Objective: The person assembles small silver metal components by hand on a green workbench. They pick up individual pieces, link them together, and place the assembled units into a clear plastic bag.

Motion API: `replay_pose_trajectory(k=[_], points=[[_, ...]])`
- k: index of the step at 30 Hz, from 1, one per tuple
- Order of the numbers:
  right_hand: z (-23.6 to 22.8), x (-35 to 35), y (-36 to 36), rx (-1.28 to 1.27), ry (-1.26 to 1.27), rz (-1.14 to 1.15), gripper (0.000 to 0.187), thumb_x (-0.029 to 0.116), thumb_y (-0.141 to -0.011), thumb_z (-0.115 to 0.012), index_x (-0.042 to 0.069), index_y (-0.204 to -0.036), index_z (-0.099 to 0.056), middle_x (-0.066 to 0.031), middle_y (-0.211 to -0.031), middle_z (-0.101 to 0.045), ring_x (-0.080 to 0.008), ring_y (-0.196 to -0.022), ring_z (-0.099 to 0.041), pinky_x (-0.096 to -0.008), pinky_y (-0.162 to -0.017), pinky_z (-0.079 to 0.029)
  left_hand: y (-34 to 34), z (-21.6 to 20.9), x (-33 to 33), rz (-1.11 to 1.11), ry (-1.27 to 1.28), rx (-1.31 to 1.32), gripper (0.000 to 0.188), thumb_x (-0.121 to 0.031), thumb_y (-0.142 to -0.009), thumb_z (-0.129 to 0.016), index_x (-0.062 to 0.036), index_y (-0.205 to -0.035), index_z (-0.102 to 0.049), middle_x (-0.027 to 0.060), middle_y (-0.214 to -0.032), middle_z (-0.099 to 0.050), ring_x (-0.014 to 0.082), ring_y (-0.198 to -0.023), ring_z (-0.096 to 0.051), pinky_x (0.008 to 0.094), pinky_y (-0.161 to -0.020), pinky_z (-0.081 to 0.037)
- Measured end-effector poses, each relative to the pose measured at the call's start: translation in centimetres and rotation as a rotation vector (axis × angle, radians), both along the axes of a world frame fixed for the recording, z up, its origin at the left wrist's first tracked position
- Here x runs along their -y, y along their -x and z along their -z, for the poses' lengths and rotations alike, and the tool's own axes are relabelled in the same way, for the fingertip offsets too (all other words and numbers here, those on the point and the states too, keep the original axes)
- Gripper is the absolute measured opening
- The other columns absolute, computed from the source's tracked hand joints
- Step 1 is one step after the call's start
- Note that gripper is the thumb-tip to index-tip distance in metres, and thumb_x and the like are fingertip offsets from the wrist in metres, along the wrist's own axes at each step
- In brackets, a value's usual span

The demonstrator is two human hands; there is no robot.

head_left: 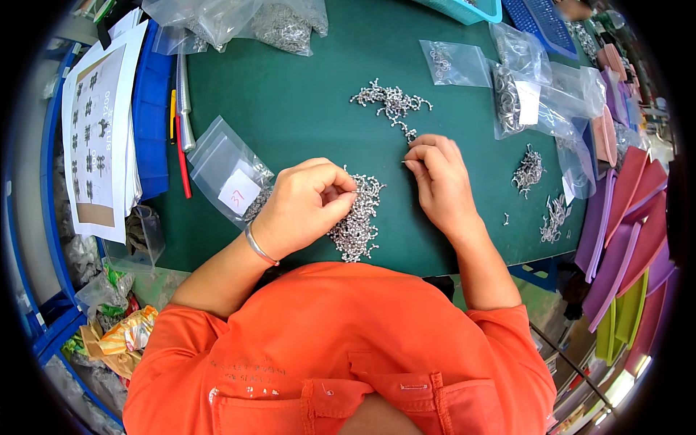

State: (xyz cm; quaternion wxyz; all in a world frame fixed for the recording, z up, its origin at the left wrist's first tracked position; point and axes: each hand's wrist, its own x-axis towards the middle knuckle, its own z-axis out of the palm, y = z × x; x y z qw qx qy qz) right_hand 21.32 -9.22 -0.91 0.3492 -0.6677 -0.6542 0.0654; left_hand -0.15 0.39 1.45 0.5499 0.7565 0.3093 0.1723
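Observation:
My left hand (304, 197) is over the left edge of a pile of small silver metal pieces (355, 230), thumb and forefinger pinched together. What lies between those fingertips is too small to make out. To its right, my right hand (444, 181) is also closed in a pinch, and a tiny bit of something shows at its fingertips. Just beyond the right hand spreads a second heap of small branched silver pieces (391, 100), with a few trailing down toward the fingers. Left of my left wrist lies a clear zip bag (230, 174) with a white label and metal pieces in it.
On the green table (290, 101), two small piles of metal pieces (529, 170) (555, 219) lie at the right. Bagged metal parts (511, 101) are at the far right, more bags (279, 25) at the back left. Blue bins (154, 123) and a printed sheet (98, 138) border the left.

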Motion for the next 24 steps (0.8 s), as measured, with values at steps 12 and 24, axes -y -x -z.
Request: replay_pose_trajectory(k=[12, 24], points=[[-1.3, 1.5, 4.3, -0.385, -0.059, -0.17, 0.013, -0.005, -0.082, -0.067, 0.002, -0.092, -0.062, -0.0121, -0.09, -0.063, -0.0269, -0.081, -0.064, -0.0329, -0.068, -0.054, -0.8, 0.4, 1.2, -0.002, 0.563, 0.146, 0.017, 0.001, -0.086, -0.069, 0.0033, -0.103, -0.064, 0.0064, -0.093, -0.067, 0.0104, -0.081, -0.065, 0.0241, -0.076, -0.055], [0.5, -1.3, -0.7, 0.067, 0.077, 0.071, 0.017, 0.001, -0.079, -0.07, 0.001, -0.095, -0.064, -0.0123, -0.098, -0.061, -0.0334, -0.088, -0.058, -0.0405, -0.078, -0.049, -0.5, 1.0, 1.7, -0.08, 0.172, 0.255, 0.035, 0.009, -0.086, -0.065, 0.0005, -0.118, -0.053, 0.0084, -0.097, -0.066, 0.0137, -0.089, -0.066, 0.027, -0.08, -0.054]])
